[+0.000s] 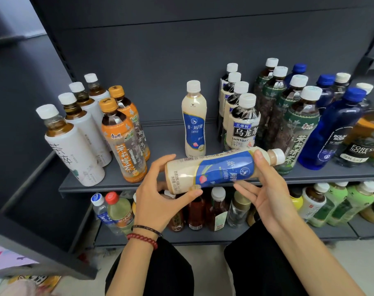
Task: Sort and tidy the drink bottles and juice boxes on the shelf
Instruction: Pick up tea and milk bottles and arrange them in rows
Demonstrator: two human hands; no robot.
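Observation:
A cream milk-tea bottle [220, 169] with a blue label lies sideways in front of the grey shelf [173, 144], cap to the right. My left hand [160, 195] grips its base end, thumb under and fingers above. My right hand [269, 189] holds the neck end, thumb on the shoulder, fingers beneath the label. A matching milk-tea bottle [194, 120] stands upright on the shelf behind. To the left stand white tea bottles [75, 144] and orange jasmine tea bottles [124, 135] in rows.
To the right stand rows of Suntory oolong bottles [241, 122], green jasmine tea bottles [295, 124] and blue soda bottles [333, 129]. The lower shelf [203, 236] holds mixed bottles. A gap lies around the upright milk-tea bottle. A dark side panel rises at left.

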